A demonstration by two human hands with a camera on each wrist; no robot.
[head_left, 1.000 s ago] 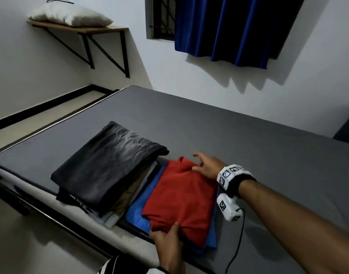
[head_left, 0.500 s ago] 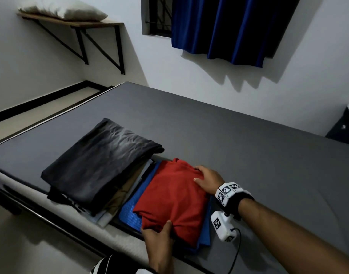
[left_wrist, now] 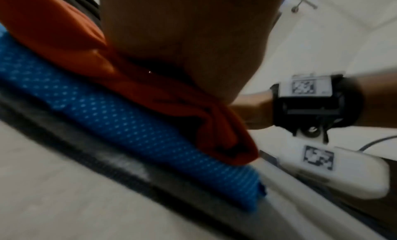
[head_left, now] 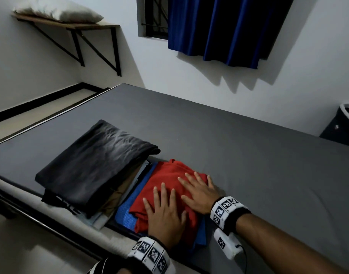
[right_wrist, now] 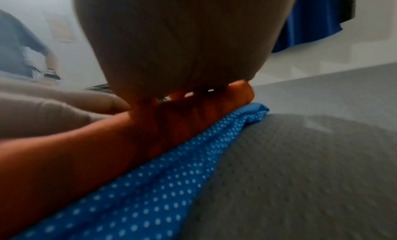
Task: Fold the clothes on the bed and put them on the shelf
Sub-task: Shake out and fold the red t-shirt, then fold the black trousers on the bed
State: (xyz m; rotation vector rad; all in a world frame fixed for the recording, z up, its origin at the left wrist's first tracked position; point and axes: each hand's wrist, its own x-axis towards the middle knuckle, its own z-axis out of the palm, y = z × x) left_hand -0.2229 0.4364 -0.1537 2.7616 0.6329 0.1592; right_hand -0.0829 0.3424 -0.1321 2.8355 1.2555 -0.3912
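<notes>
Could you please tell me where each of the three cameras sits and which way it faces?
Head: worn high, looks down at the grey bed; the left hand and right hand lie flat on the folded red garment.
Left wrist: low at the bed's edge, faces along the palm; the right wrist shows.
Right wrist: low on the bed, faces along the palm.
All share the dotted blue cloth.

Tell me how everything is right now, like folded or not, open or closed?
Red shirt: folded, lying on the blue cloth.
Blue cloth: flat under the red shirt.
Dark clothes pile: folded, stacked on the bed.
Left hand: flat, pressing the red shirt.
Right hand: flat, pressing the red shirt.
Curtain: hanging, part of the window uncovered.
Shelf: holds only a pillow.
</notes>
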